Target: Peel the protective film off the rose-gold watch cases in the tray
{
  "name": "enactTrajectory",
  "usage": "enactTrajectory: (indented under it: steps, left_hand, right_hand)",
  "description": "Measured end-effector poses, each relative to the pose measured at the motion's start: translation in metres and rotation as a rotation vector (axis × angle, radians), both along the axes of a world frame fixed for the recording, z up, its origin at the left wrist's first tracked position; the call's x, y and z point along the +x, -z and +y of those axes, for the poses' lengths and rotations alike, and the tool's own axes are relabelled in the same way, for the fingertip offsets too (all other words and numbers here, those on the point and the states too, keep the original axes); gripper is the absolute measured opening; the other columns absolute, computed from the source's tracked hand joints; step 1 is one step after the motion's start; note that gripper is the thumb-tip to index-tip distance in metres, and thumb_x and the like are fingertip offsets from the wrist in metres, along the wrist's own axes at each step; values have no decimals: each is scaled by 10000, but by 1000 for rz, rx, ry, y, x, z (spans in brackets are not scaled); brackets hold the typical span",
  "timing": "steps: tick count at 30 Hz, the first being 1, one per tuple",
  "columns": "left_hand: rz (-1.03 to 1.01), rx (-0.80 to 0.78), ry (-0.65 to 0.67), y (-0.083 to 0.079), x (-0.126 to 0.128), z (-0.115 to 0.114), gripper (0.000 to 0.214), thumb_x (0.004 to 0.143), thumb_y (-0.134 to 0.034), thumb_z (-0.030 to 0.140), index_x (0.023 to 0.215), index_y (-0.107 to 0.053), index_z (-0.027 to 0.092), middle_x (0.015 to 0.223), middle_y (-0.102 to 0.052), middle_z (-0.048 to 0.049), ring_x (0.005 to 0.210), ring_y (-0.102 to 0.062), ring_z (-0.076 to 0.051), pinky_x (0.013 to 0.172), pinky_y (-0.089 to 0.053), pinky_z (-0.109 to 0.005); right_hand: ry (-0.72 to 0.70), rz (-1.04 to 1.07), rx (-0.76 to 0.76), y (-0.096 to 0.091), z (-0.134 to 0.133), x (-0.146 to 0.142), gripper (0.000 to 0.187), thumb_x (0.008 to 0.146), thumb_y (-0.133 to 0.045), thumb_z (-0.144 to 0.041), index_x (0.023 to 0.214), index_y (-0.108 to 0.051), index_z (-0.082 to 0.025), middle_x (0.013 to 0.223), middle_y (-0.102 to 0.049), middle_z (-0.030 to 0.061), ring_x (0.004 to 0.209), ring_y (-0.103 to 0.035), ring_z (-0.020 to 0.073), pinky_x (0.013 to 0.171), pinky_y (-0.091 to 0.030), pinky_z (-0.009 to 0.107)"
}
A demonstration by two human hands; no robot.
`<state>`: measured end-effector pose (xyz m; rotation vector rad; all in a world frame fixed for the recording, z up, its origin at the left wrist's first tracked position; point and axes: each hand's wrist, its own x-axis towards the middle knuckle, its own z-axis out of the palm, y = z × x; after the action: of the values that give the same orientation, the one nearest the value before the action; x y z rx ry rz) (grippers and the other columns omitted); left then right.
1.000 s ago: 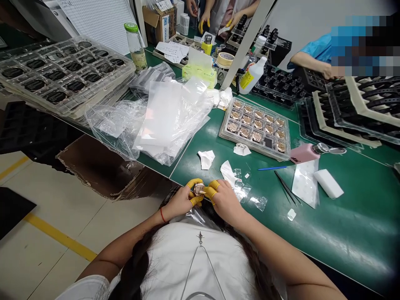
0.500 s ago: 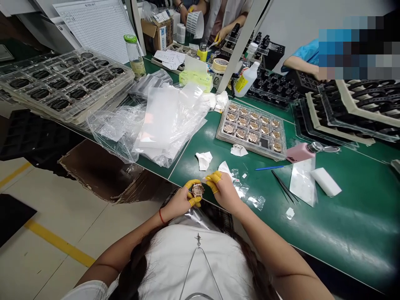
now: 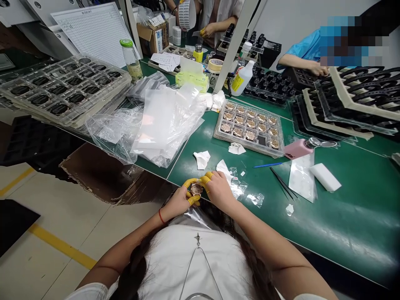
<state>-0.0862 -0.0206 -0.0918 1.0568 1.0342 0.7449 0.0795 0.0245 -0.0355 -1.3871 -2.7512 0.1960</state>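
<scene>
At the near edge of the green table (image 3: 328, 216), both my hands meet on a small round rose-gold watch case (image 3: 196, 189). My left hand (image 3: 179, 200), with yellow finger cots, grips the case from the left and below. My right hand (image 3: 218, 189), also in yellow cots, pinches its upper right rim. Just right of my hands lie scraps of clear film (image 3: 240, 187) and a white tissue (image 3: 223, 168). A clear tray (image 3: 222, 136) with several more rose-gold cases sits further back.
Clear plastic bags (image 3: 165, 121) pile at the left of the table, beside stacked clear trays (image 3: 59, 87). Tweezers (image 3: 283, 183), a blue stick (image 3: 268, 165), a pink dispenser bottle (image 3: 298, 148) and a white foam block (image 3: 326, 177) lie to the right. Black trays and other people's hands are at the back.
My right hand lifted off the watch case for a moment, then came back onto its rim. The view has shifted slightly; the case stays in my left hand.
</scene>
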Motion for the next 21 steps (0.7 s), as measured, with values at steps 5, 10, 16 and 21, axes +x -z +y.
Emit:
enactTrajectory:
  steps: [5, 10, 16, 21]
  left_hand:
    - [-59, -50, -3, -2, 0, -2, 613, 782, -651, 305, 1304, -354, 179, 662, -676, -16, 651, -694, -202, 648, -550, -323]
    - [-164, -58, -33, -12, 0, -1, 597, 760, -679, 270, 1260, -362, 193, 797, -670, -23, 705, -688, -174, 706, -545, -315]
    - [-150, 47, -32, -36, 6, 6, 571, 754, -687, 254, 1237, -389, 192, 1047, -653, -75, 814, -679, -174, 769, -551, -323]
    - [71, 211, 4, -43, 13, 11, 537, 784, -650, 245, 1258, -409, 172, 1010, -677, -81, 870, -680, -204, 801, -555, -344]
  right_hand:
    - [230, 185, 10, 1, 5, 25, 270, 886, -418, -158, 1086, -600, -156, 872, -612, 112, 825, -499, 244, 731, -364, 361]
    - [272, 501, -109, -1, -6, 25, 335, 862, -508, -283, 1174, -575, -182, 1132, -572, 146, 1050, -474, 292, 901, -366, 465]
    - [332, 1179, -1125, -7, -16, 4, 342, 772, -605, -434, 1004, -637, -186, 850, -640, 48, 677, -539, 154, 655, -450, 318]
    - [479, 1408, -1138, -12, -13, 2, 234, 678, -680, -383, 749, -650, -162, 718, -613, 13, 656, -487, 124, 623, -381, 259]
